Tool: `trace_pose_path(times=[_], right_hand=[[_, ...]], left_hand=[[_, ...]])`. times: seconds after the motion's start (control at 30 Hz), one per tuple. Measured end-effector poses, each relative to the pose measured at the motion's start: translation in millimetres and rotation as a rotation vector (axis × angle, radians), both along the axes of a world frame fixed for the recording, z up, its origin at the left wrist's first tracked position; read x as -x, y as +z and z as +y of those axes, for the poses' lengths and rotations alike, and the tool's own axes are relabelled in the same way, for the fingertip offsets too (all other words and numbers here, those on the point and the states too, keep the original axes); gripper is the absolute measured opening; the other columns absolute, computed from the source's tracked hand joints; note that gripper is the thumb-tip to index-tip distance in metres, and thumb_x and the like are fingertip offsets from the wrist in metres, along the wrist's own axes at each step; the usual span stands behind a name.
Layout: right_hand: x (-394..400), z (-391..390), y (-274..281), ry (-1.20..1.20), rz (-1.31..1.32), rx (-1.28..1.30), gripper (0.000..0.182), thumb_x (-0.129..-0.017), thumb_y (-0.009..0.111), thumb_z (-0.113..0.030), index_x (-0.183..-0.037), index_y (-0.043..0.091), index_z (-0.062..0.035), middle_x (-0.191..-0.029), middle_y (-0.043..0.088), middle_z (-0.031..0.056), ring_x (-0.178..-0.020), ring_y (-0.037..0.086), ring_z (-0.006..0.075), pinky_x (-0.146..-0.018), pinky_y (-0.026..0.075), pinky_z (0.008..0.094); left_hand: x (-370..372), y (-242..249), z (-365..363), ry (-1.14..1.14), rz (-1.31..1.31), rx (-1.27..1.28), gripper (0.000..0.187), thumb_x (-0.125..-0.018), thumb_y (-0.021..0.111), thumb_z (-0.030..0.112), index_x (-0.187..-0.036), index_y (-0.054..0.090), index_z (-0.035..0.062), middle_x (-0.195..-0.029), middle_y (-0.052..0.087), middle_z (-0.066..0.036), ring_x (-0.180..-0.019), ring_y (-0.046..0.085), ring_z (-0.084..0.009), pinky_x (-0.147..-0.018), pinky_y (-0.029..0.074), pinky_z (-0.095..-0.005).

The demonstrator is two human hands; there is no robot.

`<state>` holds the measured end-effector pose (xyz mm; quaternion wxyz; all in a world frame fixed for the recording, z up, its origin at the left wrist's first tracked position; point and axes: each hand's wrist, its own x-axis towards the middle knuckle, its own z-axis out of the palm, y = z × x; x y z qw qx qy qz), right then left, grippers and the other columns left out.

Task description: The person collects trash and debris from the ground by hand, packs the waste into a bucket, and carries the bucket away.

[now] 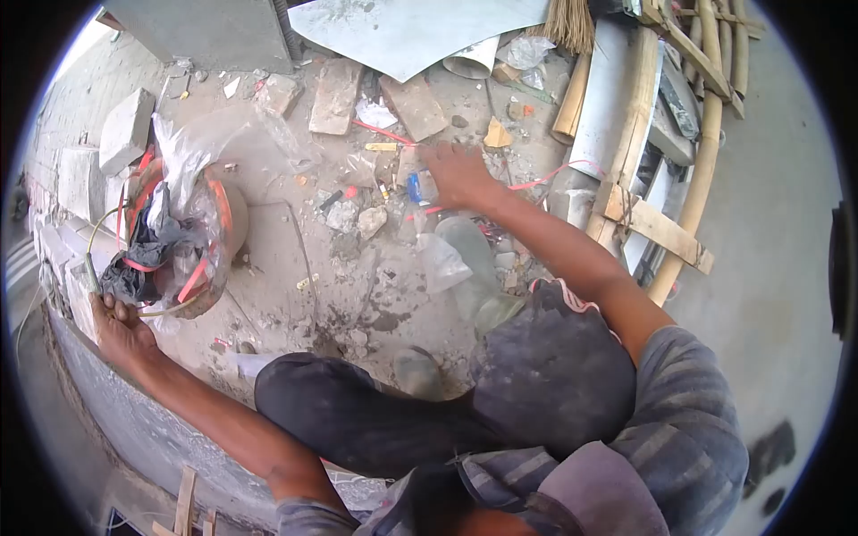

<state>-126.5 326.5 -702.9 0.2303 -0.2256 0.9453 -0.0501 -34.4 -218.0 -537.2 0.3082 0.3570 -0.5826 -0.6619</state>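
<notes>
On the left, my left hand [122, 326] is closed around the thin handle [93, 268] of an orange-rimmed bucket [234, 219]. The bucket holds crumpled clear plastic, a black plastic bag [161, 234] and red strips. My right hand [458, 175] reaches down to the littered ground with its fingers apart. Just beside its fingers lies a clear plastic piece with a blue label [420, 188]; whether they touch it is hard to see. A red strip [384, 131] runs near the fingertips, and a clear plastic bag [442, 261] lies below the hand.
Bricks [336, 96] and a large white sheet [416, 36] lie at the far side. Bamboo poles and timber [657, 228] stand along the right. More blocks [127, 131] line the left, above a low wall edge [170, 438]. Stones [372, 221] and scraps cover the ground between.
</notes>
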Motion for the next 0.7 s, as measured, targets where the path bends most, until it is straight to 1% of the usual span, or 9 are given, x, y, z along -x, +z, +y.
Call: trace_pose_path(times=[0.03, 0.1, 0.2, 0.37, 0.5, 0.53, 0.6, 0.63, 0.7], right_hand=[[-11, 1, -10, -0.008, 0.057, 0.003, 0.072, -0.076, 0.079, -0.026, -0.139, 0.053, -0.0026, -0.126, 0.062, 0.0154, -0.113, 0.061, 0.0313, -0.091, 0.049, 0.0523], [-15, 8, -30, 0.064, 0.221, 0.057, 0.083, -0.073, 0.079, -0.021, -0.146, 0.044, -0.0025, -0.123, 0.059, 0.0149, -0.113, 0.058, 0.0321, -0.095, 0.044, 0.0539], [-9, 7, -28, 0.055, 0.126, -0.035, 0.083, -0.07, 0.079, -0.017, -0.144, 0.044, -0.0028, -0.122, 0.059, 0.0154, -0.116, 0.057, 0.0322, -0.1, 0.041, 0.0508], [-12, -5, -15, 0.041, 0.153, 0.01, 0.083, -0.065, 0.083, -0.023, -0.137, 0.048, -0.0012, -0.123, 0.057, 0.0171, -0.113, 0.057, 0.0356, -0.093, 0.048, 0.0506], [9, -42, 26, -0.138, -0.123, 0.408, 0.076, -0.061, 0.084, -0.028, -0.125, 0.055, 0.003, -0.112, 0.061, 0.0212, -0.105, 0.062, 0.0375, -0.089, 0.052, 0.0454], [14, -49, 41, -0.195, -0.191, 0.525, 0.075, -0.061, 0.084, -0.029, -0.122, 0.056, 0.0036, -0.11, 0.062, 0.0222, -0.103, 0.063, 0.0375, -0.089, 0.052, 0.0442], [28, -98, 90, -0.117, -0.327, 0.706, 0.075, -0.061, 0.083, -0.032, -0.122, 0.057, 0.0049, -0.106, 0.063, 0.0246, -0.102, 0.065, 0.036, -0.09, 0.052, 0.0423], [30, -126, 112, 0.0, -0.154, 0.763, 0.081, -0.063, 0.083, -0.035, -0.126, 0.055, 0.0067, -0.112, 0.063, 0.0251, -0.105, 0.064, 0.0365, -0.092, 0.052, 0.0435], [35, -188, 132, 0.085, -0.135, 0.796, 0.097, -0.069, 0.082, -0.044, -0.141, 0.044, 0.0084, -0.125, 0.059, 0.0272, -0.114, 0.061, 0.0424, -0.101, 0.05, 0.0418]], left_hand=[[0, -1, -3, 0.017, -0.013, -0.002, 0.016, -0.101, 0.066, 0.02, -0.096, 0.059, 0.007, -0.079, 0.058, 0.0, -0.054, 0.044, -0.0068, -0.048, 0.035, -0.0214], [-1, 0, -4, 0.047, -0.05, 0.057, 0.015, -0.099, 0.068, 0.019, -0.099, 0.06, 0.006, -0.08, 0.058, 0.0, -0.057, 0.047, -0.0068, -0.05, 0.037, -0.0209], [-7, 1, 0, 0.082, -0.157, 0.198, 0.015, -0.098, 0.069, 0.015, -0.104, 0.062, 0.0038, -0.083, 0.06, -0.001, -0.062, 0.052, -0.0072, -0.052, 0.042, -0.0194], [-22, -3, 14, 0.097, -0.158, 0.253, 0.01, -0.101, 0.063, 0.012, -0.104, 0.061, 0.0024, -0.079, 0.058, -0.001, -0.059, 0.049, -0.0046, -0.048, 0.04, -0.0187], [-23, 2, 28, 0.141, -0.217, 0.282, 0.02, -0.102, 0.059, 0.01, -0.119, 0.063, -0.0006, -0.079, 0.056, 0.001, -0.056, 0.044, -0.0035, -0.046, 0.037, -0.0191], [-20, 4, 32, 0.137, -0.254, 0.309, 0.028, -0.103, 0.058, 0.011, -0.128, 0.062, -0.0004, -0.078, 0.056, 0.001, -0.056, 0.044, -0.0032, -0.046, 0.036, -0.0192], [-18, 2, 31, 0.133, -0.316, 0.354, 0.027, -0.104, 0.057, 0.012, -0.128, 0.062, -0.0001, -0.078, 0.056, 0.001, -0.056, 0.044, -0.003, -0.047, 0.036, -0.0188], [-15, 0, 32, 0.124, -0.341, 0.374, 0.027, -0.104, 0.057, 0.013, -0.127, 0.062, 0.0001, -0.078, 0.057, 0.001, -0.056, 0.044, -0.0028, -0.047, 0.036, -0.0187], [-14, 3, 39, 0.084, -0.283, 0.389, 0.016, -0.105, 0.057, 0.017, -0.101, 0.063, 0.0033, -0.078, 0.057, 0.001, -0.055, 0.045, -0.0031, -0.047, 0.037, -0.0178]])
